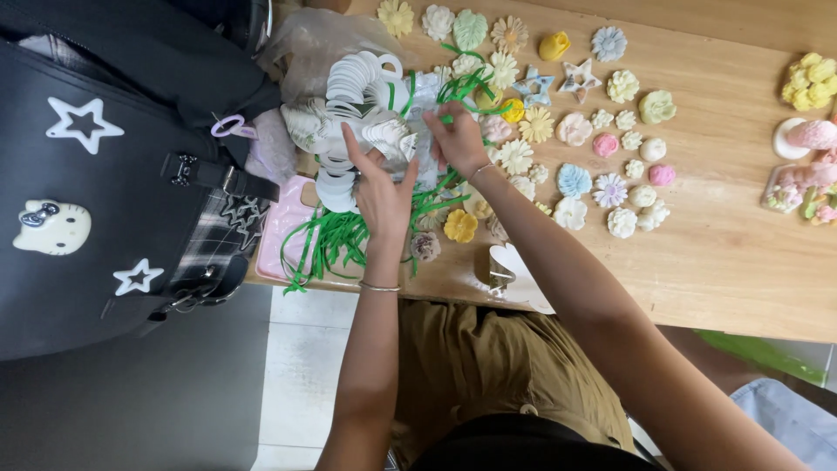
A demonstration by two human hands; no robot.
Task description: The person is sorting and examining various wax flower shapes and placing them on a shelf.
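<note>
A bundle of white round tags (pixel 353 113) on green ribbons (pixel 336 240) is sitting at the wooden table (pixel 724 253) edge, beside a black bag (pixel 96 192). The left hand (pixel 381 194) is gripping the tags while the right hand (pixel 458 139) is pinching a ribbon, with pastel flower-shaped pieces (pixel 575 179) spreading out to the right.

Plastic bag (pixel 318 39): clear, crumpled — top of table, beside the black bag.
Tags (pixel 353 83): white, round-edged card pieces, bunched with green ties — under both hands.
Screens, signs: none seen.

Right fingertips (pixel 443 119) buried in green ribbons (pixel 340 235); black bag (pixel 105 174) cut off left.
</note>
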